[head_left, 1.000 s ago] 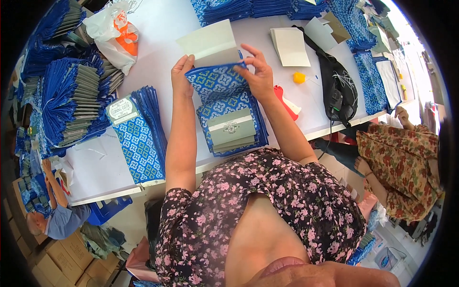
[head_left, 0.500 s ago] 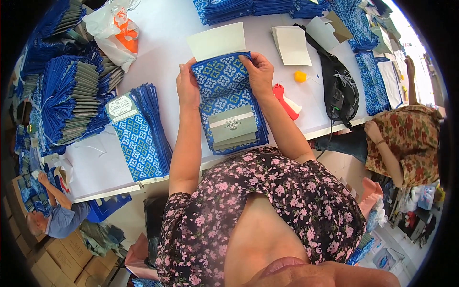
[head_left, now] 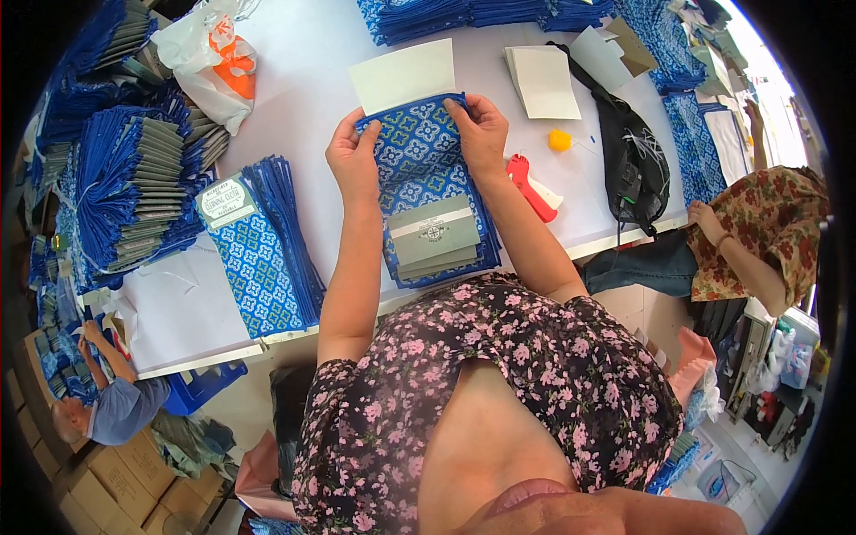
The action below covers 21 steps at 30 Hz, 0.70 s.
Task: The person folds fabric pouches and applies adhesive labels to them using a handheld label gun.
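Note:
Between my hands is a blue patterned cloth (head_left: 415, 152), its far edge held up at both corners. My left hand (head_left: 355, 156) pinches the left corner with the thumb on top. At the right corner, my right hand (head_left: 480, 134) grips the same edge. A blank white card (head_left: 406, 73) lies just past that edge; whether it touches the cloth I cannot tell. The cloth's near part rests on a stack of similar cloths, where grey-green printed cards (head_left: 434, 234) lie on top. Left of my forearm lies another pile of folded cloths (head_left: 259, 267) with a label card.
White cards (head_left: 542, 82) are stacked at the right, near a yellow block (head_left: 559, 140), a red-handled tool (head_left: 533, 192) and a black bag (head_left: 629, 152). Tied cloth bundles (head_left: 134, 192) and a plastic bag (head_left: 209, 58) stand left. Two other people (head_left: 753, 232) are at the table's sides.
My left thumb has shifted onto the cloth's top face near its left corner. My hands and the cloth edge moved only slightly. The person at the right has leaned and shifted.

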Each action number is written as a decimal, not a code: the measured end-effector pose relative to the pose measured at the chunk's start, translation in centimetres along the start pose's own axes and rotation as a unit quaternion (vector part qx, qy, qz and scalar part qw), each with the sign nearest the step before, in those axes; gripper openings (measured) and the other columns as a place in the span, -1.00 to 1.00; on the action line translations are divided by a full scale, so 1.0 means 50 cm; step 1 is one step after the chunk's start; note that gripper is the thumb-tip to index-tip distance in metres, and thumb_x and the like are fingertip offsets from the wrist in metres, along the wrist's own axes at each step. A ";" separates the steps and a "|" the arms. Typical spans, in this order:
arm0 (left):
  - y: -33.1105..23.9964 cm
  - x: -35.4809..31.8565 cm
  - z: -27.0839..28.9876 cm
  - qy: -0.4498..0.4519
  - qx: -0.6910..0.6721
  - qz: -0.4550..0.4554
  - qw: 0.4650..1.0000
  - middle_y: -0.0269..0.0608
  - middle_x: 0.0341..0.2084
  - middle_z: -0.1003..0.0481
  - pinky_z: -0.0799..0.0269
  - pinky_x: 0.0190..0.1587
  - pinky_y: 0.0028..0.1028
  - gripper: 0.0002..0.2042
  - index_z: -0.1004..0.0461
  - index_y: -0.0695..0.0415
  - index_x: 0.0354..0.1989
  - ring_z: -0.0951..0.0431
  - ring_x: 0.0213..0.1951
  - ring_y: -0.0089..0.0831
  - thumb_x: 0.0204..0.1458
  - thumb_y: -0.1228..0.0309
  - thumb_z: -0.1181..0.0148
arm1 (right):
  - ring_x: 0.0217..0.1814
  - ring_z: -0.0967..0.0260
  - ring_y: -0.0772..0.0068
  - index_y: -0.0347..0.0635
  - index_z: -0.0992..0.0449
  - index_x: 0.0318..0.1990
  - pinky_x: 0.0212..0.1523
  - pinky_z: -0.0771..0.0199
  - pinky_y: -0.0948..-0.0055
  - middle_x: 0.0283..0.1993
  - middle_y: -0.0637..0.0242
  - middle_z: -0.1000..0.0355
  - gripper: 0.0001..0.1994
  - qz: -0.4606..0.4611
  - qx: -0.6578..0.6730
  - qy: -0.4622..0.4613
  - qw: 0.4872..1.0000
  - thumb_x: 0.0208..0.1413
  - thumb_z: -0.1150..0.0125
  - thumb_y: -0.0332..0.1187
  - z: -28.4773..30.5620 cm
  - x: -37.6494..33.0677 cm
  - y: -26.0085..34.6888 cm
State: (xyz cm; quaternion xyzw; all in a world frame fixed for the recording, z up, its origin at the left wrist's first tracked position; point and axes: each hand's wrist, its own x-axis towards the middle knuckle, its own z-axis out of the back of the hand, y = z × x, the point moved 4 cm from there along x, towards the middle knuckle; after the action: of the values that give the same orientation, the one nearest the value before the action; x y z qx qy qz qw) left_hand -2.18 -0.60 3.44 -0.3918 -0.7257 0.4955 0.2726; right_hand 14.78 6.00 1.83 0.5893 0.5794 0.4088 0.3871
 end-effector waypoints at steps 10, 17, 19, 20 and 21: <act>0.001 0.000 -0.013 -0.016 0.004 -0.014 1.000 -0.15 -0.33 -0.54 -0.40 -0.23 -0.64 -0.73 -0.42 0.36 -0.10 -0.50 -0.31 -0.59 -0.03 0.67 -0.15 | -0.40 -0.34 0.73 -0.29 -0.40 -0.28 -0.38 -0.32 0.76 -0.39 0.39 -0.46 -0.86 0.041 -0.005 -0.010 0.999 0.01 -0.24 -0.52 0.002 0.016 0.000; 0.007 0.001 -0.022 -0.018 -0.003 -0.003 1.000 -0.15 -0.33 -0.54 -0.40 -0.22 -0.63 -0.73 -0.42 0.36 -0.11 -0.50 -0.31 -0.58 -0.04 0.67 -0.15 | -0.41 -0.36 0.72 -0.28 -0.39 -0.30 -0.39 -0.35 0.75 -0.39 0.36 -0.46 -0.87 -0.001 0.032 -0.016 0.999 0.02 -0.22 -0.52 0.010 0.022 0.001; 0.005 0.000 -0.024 -0.019 0.000 -0.001 1.000 -0.15 -0.33 -0.54 -0.40 -0.22 -0.63 -0.74 -0.42 0.36 -0.12 -0.50 -0.31 -0.58 -0.04 0.67 -0.15 | -0.42 -0.37 0.71 -0.27 -0.39 -0.30 -0.41 -0.36 0.74 -0.39 0.34 -0.47 -0.87 -0.007 0.020 -0.014 1.000 0.02 -0.22 -0.52 0.011 0.023 0.001; 0.004 -0.001 -0.024 -0.021 0.003 0.002 1.000 -0.16 -0.33 -0.54 -0.40 -0.22 -0.63 -0.74 -0.42 0.36 -0.12 -0.50 -0.31 -0.59 -0.04 0.68 -0.14 | -0.42 -0.37 0.71 -0.27 -0.39 -0.30 -0.41 -0.36 0.74 -0.39 0.34 -0.47 -0.87 -0.007 0.020 -0.014 1.000 0.02 -0.22 -0.52 0.012 0.024 0.000; 0.005 0.000 -0.023 -0.021 0.003 0.002 1.000 -0.16 -0.33 -0.54 -0.40 -0.22 -0.63 -0.74 -0.42 0.36 -0.12 -0.50 -0.31 -0.59 -0.04 0.68 -0.14 | -0.42 -0.37 0.71 -0.28 -0.39 -0.30 -0.41 -0.36 0.74 -0.40 0.34 -0.47 -0.87 -0.008 0.017 -0.011 1.000 0.02 -0.22 -0.52 0.012 0.025 -0.002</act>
State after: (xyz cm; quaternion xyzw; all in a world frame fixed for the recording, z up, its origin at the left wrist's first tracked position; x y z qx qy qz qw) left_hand -1.19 0.02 3.62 -0.3818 -0.7293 0.5060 0.2577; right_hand 15.32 7.25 1.56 0.5958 0.5866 0.3892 0.3866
